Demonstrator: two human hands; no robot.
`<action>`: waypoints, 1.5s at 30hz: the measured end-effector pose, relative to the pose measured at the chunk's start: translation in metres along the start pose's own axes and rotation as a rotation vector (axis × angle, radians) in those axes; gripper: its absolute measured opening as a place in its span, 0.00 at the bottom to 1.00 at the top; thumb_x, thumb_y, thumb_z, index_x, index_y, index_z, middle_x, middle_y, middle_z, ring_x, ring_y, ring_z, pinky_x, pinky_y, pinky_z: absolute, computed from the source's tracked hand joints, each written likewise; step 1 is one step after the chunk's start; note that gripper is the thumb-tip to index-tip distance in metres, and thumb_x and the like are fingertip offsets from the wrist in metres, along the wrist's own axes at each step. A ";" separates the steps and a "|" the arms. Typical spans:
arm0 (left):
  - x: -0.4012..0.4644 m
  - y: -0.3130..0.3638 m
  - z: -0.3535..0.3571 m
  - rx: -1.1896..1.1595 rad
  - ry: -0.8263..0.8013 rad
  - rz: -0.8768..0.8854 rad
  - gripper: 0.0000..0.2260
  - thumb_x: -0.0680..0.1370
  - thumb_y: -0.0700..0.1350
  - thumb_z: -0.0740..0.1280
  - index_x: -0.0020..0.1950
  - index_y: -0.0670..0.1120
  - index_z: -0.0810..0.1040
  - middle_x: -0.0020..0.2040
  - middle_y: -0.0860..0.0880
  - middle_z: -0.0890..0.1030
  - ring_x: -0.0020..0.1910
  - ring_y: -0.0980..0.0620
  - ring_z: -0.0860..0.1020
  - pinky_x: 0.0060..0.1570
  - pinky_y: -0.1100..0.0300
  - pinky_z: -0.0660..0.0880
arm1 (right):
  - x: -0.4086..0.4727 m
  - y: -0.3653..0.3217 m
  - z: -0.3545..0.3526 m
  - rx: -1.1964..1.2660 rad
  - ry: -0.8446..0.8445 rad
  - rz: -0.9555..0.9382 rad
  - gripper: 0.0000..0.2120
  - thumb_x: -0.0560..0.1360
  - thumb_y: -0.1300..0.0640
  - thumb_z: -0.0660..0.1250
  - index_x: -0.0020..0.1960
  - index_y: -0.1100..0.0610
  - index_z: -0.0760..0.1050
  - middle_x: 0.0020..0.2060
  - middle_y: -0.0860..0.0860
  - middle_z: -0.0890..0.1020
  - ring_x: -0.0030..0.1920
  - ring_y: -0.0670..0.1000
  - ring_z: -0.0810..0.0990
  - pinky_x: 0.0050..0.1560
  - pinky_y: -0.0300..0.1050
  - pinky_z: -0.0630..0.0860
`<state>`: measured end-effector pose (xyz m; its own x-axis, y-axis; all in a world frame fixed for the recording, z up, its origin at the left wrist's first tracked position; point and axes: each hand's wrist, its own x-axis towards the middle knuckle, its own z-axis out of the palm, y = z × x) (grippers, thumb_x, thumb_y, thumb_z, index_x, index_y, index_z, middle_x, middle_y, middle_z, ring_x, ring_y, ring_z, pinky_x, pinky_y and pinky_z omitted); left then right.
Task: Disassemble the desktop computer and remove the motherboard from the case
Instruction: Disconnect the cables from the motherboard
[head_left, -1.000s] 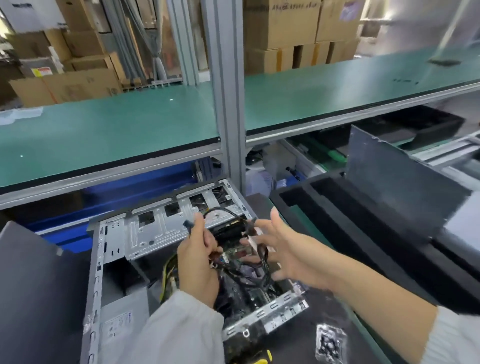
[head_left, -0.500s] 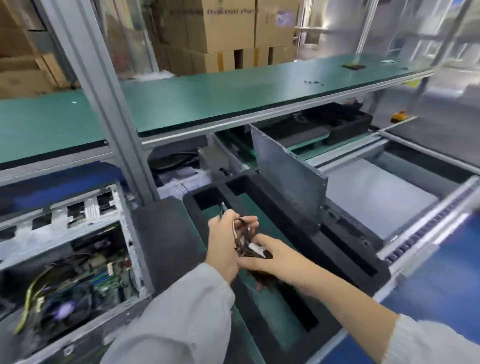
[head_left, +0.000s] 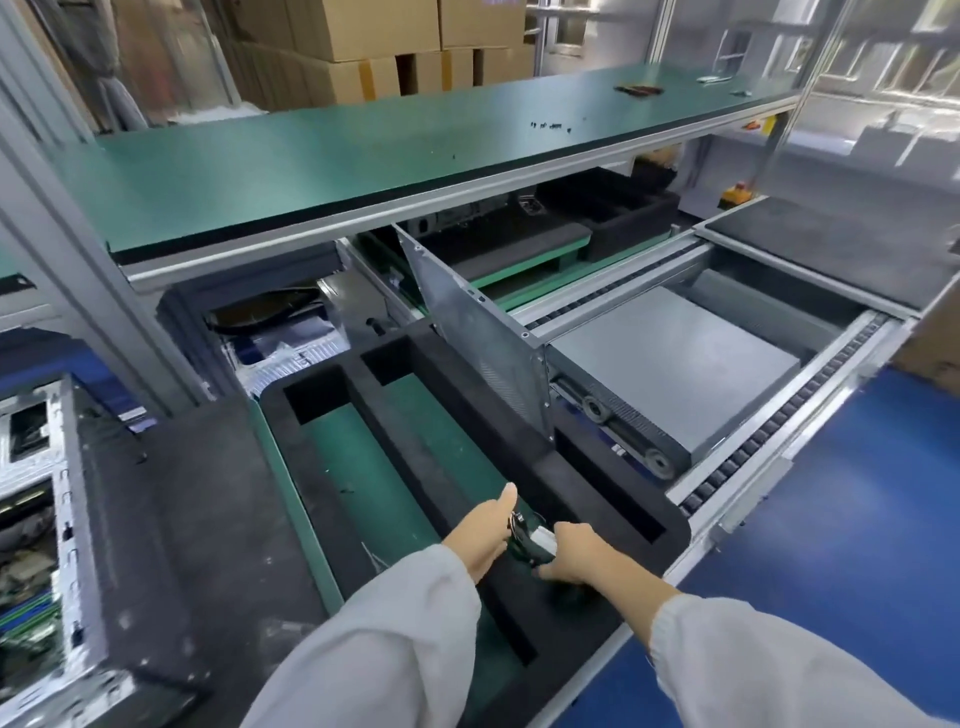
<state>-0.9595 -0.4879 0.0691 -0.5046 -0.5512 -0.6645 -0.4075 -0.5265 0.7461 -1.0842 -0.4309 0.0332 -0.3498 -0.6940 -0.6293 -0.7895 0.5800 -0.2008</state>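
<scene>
Head view: a cable bundle (head_left: 527, 540) is pinched by both hands' curled fingers above the foam tray (head_left: 467, 395); loose ends may snag.

No words, brands or numbers come through legibly anywhere here: the cardboard boxes (head_left: 384, 47) stacked at the back show only plain faces and a blurred pale label, and the open computer case (head_left: 52, 519) shows no legible marking.
</scene>
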 end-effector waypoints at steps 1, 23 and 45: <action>0.001 0.000 0.001 -0.065 -0.019 -0.036 0.18 0.82 0.59 0.54 0.57 0.44 0.69 0.50 0.47 0.73 0.53 0.52 0.74 0.61 0.60 0.70 | 0.001 0.001 0.001 -0.085 -0.092 0.005 0.24 0.70 0.44 0.71 0.57 0.59 0.72 0.51 0.53 0.77 0.51 0.54 0.77 0.48 0.45 0.73; -0.231 0.044 -0.239 0.196 0.532 0.293 0.13 0.81 0.38 0.56 0.50 0.32 0.78 0.46 0.35 0.80 0.42 0.47 0.79 0.51 0.52 0.78 | -0.167 -0.326 -0.060 -0.160 0.149 -0.956 0.09 0.77 0.53 0.60 0.53 0.57 0.74 0.42 0.52 0.74 0.37 0.51 0.73 0.34 0.41 0.67; -0.307 -0.125 -0.478 0.905 0.761 0.363 0.14 0.82 0.50 0.57 0.46 0.45 0.78 0.42 0.49 0.80 0.42 0.48 0.78 0.45 0.54 0.75 | -0.098 -0.529 0.116 -0.303 0.093 -0.803 0.20 0.79 0.57 0.57 0.71 0.57 0.66 0.66 0.56 0.73 0.64 0.55 0.73 0.60 0.46 0.72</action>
<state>-0.3903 -0.5621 0.1606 -0.2504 -0.9672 -0.0422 -0.8685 0.2051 0.4512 -0.5735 -0.6207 0.1140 0.3426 -0.8848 -0.3158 -0.9112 -0.2311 -0.3411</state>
